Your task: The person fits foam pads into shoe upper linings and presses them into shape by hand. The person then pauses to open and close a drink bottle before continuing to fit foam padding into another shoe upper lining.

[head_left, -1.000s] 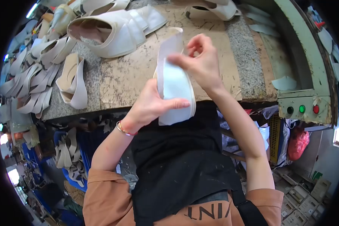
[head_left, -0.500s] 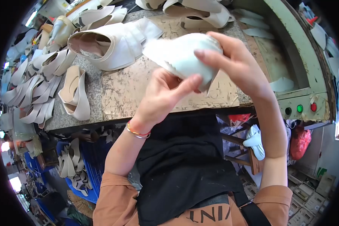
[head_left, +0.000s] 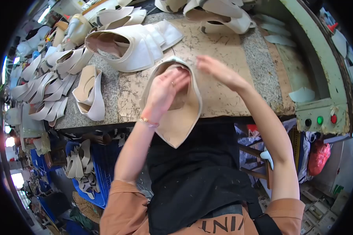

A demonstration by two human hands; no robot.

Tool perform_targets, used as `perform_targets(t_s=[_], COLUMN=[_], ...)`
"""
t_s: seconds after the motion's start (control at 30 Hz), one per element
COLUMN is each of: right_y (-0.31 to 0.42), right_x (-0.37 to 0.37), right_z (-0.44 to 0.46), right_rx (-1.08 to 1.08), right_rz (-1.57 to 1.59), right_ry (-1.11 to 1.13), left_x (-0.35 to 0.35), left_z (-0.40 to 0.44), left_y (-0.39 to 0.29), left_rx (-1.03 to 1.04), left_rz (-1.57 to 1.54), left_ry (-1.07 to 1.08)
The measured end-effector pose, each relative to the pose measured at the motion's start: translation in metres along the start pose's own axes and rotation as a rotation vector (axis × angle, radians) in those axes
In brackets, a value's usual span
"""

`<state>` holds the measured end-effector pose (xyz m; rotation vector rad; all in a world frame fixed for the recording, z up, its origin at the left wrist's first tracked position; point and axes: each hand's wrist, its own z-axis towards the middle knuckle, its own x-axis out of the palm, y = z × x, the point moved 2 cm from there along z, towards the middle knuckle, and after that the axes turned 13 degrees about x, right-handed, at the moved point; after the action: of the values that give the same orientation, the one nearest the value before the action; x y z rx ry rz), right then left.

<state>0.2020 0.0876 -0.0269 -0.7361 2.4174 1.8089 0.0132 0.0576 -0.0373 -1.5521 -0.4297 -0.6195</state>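
Observation:
A shoe upper [head_left: 180, 123] with a tan lining and pale outer edge lies at the front of the table, its opening facing me. Its pointed end juts past the table edge over my apron. My left hand [head_left: 164, 90] reaches into the opening, fingers loosely stretched against the lining near the far end; the fingertips are partly smeared. Just right of the upper, my right hand [head_left: 221, 73] is in the air, apart from it, with fingers extended and blurred. Beyond them sits a stack of white uppers [head_left: 141, 47] nested together.
Another upper [head_left: 88, 94] stands at the left front, near rows of strap-like pieces [head_left: 47, 98]. More uppers [head_left: 219, 17] are at the back. On the right, a green machine frame [head_left: 321, 113] carries colored buttons. A blue basket [head_left: 102, 172] hangs below left.
The upper has come down from the air onto the table edge and turned its lining toward me. My left hand has moved into its opening; my right hand has let go.

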Motion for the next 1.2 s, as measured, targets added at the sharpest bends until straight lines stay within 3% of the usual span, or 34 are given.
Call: perform_targets(t_s=[0.07, 0.1, 0.17, 0.2, 0.23, 0.27, 0.37, 0.43, 0.47, 0.5, 0.57, 0.67, 0.77, 0.8, 0.83, 0.87, 1.03, 1.07, 1.2], right_y=[-0.005, 0.001, 0.024, 0.029, 0.015, 0.000, -0.039, 0.002, 0.013, 0.012, 0.004, -0.016, -0.017, -0.015, -0.016, -0.017, -0.008, 0.000, 0.024], right_x=[0.013, 0.019, 0.041, 0.057, 0.079, 0.098, 0.105, 0.081, 0.071, 0.057, 0.039, 0.043, 0.040, 0.045, 0.053, 0.061, 0.044, 0.050, 0.071], right_z=[-0.003, 0.004, 0.023, 0.031, 0.025, 0.006, -0.086, -0.081, -0.051, -0.024, 0.007, -0.004, -0.026, -0.030, -0.036, -0.044, -0.041, -0.041, -0.008], right_rx=[-0.288, -0.221, -0.086, -0.060, -0.196, -0.451, -0.365, -0.296, -0.434, -0.299, -0.035, -0.199, -0.130, -0.374, -0.366, -0.353, -0.099, -0.234, -0.682], right_rz=[-0.311, -0.373, -0.507, -0.596, -0.494, -0.806, -0.797, -0.705, -0.667, -0.706, -0.764, -0.683, -0.507, -0.587, -0.548, -0.510, -0.324, -0.321, -0.889], right_ry=[-0.040, -0.069, -0.117, -0.056, -0.208, -0.652, -0.234, -0.497, -0.749, -0.624, -0.357, -0.416, -0.486, -0.514, -0.454, -0.400, -0.280, -0.391, -0.534], left_x=[0.021, 0.030, 0.032, 0.013, 0.000, -0.009, -0.031, -0.014, 0.008, 0.028, 0.019, -0.003, -0.031, -0.037, -0.039, -0.037, -0.026, -0.027, -0.023], left_z=[-0.003, -0.004, 0.032, 0.053, 0.064, 0.069, 0.074, 0.059, 0.050, 0.038, 0.019, -0.039, -0.049, -0.047, -0.047, -0.050, -0.032, -0.028, -0.012], left_y=[-0.047, -0.061, -0.052, -0.034, -0.020, -0.024, -0.040, -0.035, -0.019, -0.006, -0.008, -0.005, -0.026, -0.031, -0.034, -0.032, -0.042, -0.041, -0.024], left_rx=[0.261, 0.382, 0.918, 0.752, 0.577, 0.591, 0.587, 0.530, 0.707, 0.736, 0.726, 0.499, 0.383, 0.391, 0.398, 0.256, 0.500, 0.489, 0.541], left_rz=[0.789, 1.187, 1.990, 2.070, 2.132, 2.126, 2.130, 2.145, 2.052, 1.952, 2.067, 2.173, 2.102, 2.112, 2.120, 2.058, 1.771, 1.780, 1.874], left_ry=[0.211, 0.323, 0.411, 0.573, 0.737, 0.712, 0.608, 0.577, 0.654, 0.800, 0.719, 0.643, 0.534, 0.479, 0.430, 0.403, 0.356, 0.395, 0.481])
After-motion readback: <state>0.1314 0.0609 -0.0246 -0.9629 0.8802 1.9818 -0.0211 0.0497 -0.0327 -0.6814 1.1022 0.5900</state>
